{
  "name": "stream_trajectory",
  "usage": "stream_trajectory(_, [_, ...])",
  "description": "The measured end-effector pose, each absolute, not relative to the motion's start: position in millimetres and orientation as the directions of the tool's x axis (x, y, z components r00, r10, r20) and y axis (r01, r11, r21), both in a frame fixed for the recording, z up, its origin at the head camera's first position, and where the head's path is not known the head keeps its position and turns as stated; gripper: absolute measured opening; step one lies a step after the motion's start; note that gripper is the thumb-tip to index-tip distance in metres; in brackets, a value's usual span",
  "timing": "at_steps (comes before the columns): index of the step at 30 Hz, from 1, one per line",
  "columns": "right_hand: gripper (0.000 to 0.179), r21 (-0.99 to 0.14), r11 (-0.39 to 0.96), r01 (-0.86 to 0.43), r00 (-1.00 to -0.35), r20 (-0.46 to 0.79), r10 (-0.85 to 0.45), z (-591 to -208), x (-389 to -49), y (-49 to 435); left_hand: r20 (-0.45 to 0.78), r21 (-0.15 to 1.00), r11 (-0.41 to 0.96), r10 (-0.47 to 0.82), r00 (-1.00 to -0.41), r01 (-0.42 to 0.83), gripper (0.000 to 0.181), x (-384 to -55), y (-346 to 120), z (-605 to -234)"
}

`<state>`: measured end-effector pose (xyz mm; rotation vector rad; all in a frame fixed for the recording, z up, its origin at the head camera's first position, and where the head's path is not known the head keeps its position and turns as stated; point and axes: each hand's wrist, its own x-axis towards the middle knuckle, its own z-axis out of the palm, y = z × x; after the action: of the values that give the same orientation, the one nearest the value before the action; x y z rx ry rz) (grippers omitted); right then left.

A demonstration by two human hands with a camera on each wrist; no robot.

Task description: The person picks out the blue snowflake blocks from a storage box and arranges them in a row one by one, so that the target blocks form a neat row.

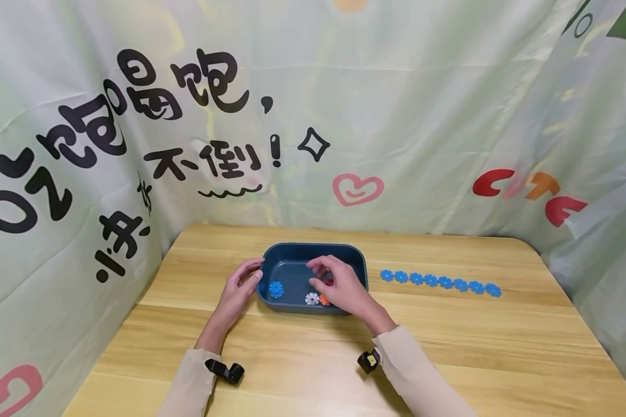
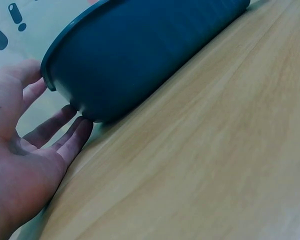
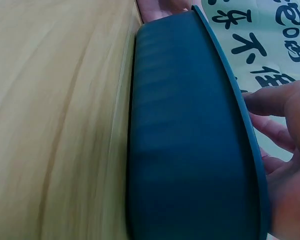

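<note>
A dark blue rectangular tub (image 1: 292, 248) stands on the table, with a blue notched plastic disc (image 1: 276, 289), a white disc (image 1: 312, 299) and an orange disc (image 1: 324, 299) inside. My left hand (image 1: 240, 285) touches the tub's left end, thumb near the rim and fingertips against the outer wall (image 2: 72, 95). Over the right part of the tub hovers my right hand (image 1: 344, 285), its thumb and index fingertip apart and nothing visible between them. It partly covers the orange disc and a dark red piece below. From the right wrist view, the tub's long side (image 3: 185, 125) hides the fingertips' lower reach.
To the right of the tub, several blue notched discs (image 1: 438, 282) lie joined in a long row on the wooden table (image 1: 302, 359). A printed curtain (image 1: 422, 116) hangs behind and at the sides. Small black cameras (image 1: 229, 372) are strapped at both wrists.
</note>
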<state>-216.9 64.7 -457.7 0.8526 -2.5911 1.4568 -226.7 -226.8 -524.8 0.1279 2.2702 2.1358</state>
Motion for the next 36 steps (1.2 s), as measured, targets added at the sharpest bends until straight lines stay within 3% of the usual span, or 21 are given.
stream_trajectory(21, [0.028,-0.746,0.503,-0.437,-0.821,0.101,-0.562,-468.1,-245.0,-2.3,0.062,0.998,0.002,0.108,-0.992,0.062,0.044,-228.1,-228.6,-526.2])
stream_trajectory(36, [0.029,-0.571,0.636,-0.519,-0.793,0.043,-0.608,-478.5,-255.8,-18.6,0.112,0.994,-0.027,0.115,-0.987,0.110,0.044,-228.3,-226.3,-527.3])
